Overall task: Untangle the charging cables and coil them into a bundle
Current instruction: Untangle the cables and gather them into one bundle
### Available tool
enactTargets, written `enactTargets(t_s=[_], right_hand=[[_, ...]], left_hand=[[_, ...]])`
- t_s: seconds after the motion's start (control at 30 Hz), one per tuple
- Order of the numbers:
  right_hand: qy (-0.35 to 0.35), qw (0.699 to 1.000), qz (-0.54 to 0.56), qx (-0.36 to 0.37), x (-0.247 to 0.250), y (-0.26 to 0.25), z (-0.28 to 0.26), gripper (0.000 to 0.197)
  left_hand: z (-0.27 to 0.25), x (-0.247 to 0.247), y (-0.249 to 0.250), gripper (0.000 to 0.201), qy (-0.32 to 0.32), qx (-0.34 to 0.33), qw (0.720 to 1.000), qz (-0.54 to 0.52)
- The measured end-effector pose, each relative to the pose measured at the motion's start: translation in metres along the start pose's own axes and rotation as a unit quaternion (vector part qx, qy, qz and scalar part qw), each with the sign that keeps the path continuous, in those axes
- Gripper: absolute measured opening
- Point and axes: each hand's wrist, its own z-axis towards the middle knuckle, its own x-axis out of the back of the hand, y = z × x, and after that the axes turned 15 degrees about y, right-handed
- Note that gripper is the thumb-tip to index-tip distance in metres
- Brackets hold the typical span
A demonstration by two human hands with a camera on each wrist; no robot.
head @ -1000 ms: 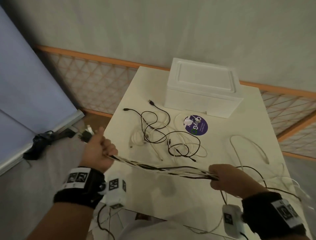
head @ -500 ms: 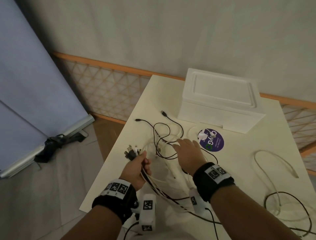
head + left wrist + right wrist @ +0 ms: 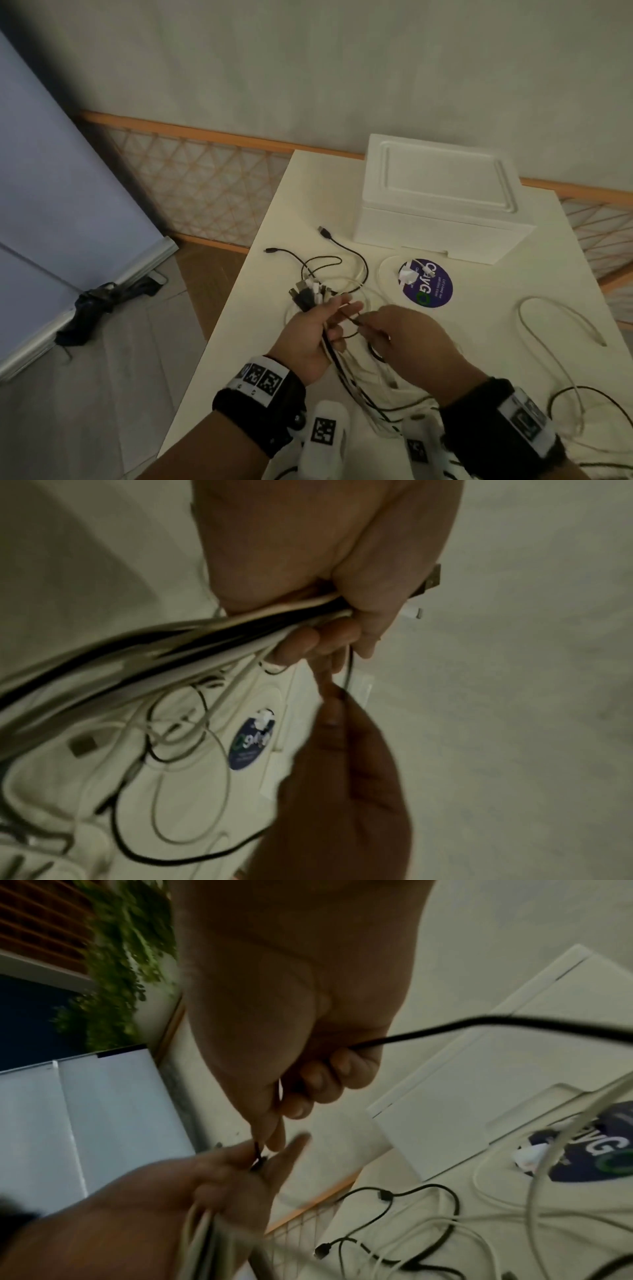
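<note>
My left hand [image 3: 317,329] grips a bunch of black and white charging cables [image 3: 330,346] over the white table [image 3: 274,342]; their plug ends [image 3: 308,291] stick out above its fist. The same bundle [image 3: 192,642] runs through that hand [image 3: 329,593] in the left wrist view. My right hand [image 3: 394,335] sits right beside it and pinches a thin black cable [image 3: 445,1031], feeding its end [image 3: 257,1153] toward the left fingers [image 3: 287,1153]. More tangled black and white cables [image 3: 329,267] lie loose on the table beyond both hands.
A white foam box [image 3: 442,198] stands at the back of the table. A round purple sticker [image 3: 428,287] lies in front of it. Loose cable loops [image 3: 561,322] trail on the right. The table's left edge drops to the floor, where a black bundle [image 3: 92,301] lies.
A second ago my hands held the bundle stretched wide apart. The right hand let go, reached over the loose cables, and now pinches a black cable beside the left hand, which moved in over the table.
</note>
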Motion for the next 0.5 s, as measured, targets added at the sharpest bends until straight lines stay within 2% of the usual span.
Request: enactTargets(t_s=[0.07,0.13,0.2,0.33,0.43,0.5], right_hand=[[0.026,0.999,-0.016,0.014,0.006,-0.001,-0.018,0.027],[0.02,0.999,0.013,-0.047,0.014,0.011,-0.035,0.032],[0.025,0.992,0.035,-0.122,0.024,0.03,-0.052,0.024],[0.053,0.979,-0.045,-0.191,0.044,0.067,-0.077,0.015],[0.041,0.958,-0.094,-0.269,0.051,0.089,-0.089,0.015],[0.009,0.944,-0.105,-0.314,0.05,0.1,-0.095,0.018]], left_hand=[[-0.001,-0.007,0.009,0.021,-0.014,-0.021,0.999,-0.03],[0.003,-0.007,0.022,0.017,-0.016,-0.042,0.997,-0.058],[0.004,-0.002,0.034,0.015,-0.003,-0.058,0.996,-0.068],[0.005,0.011,0.048,0.023,0.027,-0.085,0.991,-0.1],[0.004,0.022,0.055,0.023,0.047,-0.107,0.987,-0.112],[0.002,0.029,0.058,0.025,0.063,-0.124,0.983,-0.121]])
